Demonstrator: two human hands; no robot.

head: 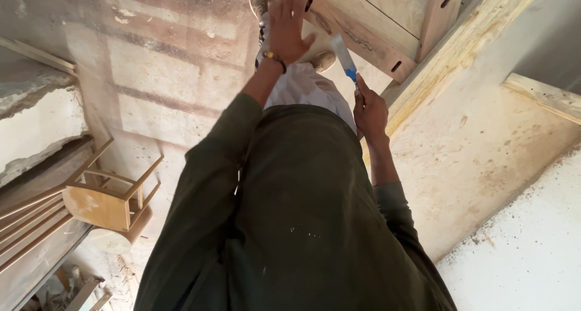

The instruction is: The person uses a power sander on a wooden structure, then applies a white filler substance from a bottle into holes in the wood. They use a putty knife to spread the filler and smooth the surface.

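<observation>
Right hand (369,108) grips the light, springy putty knife (344,56) by its blue handle; left hand (287,26) lies flat, fingers spread, on the stiff wooden panel (363,20)

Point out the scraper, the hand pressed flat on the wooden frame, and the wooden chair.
scraper (342,55): head view, on its flat metal blade.
left hand (287,26): head view, on the back of the hand.
wooden chair (100,205): head view, on the seat panel.
</observation>
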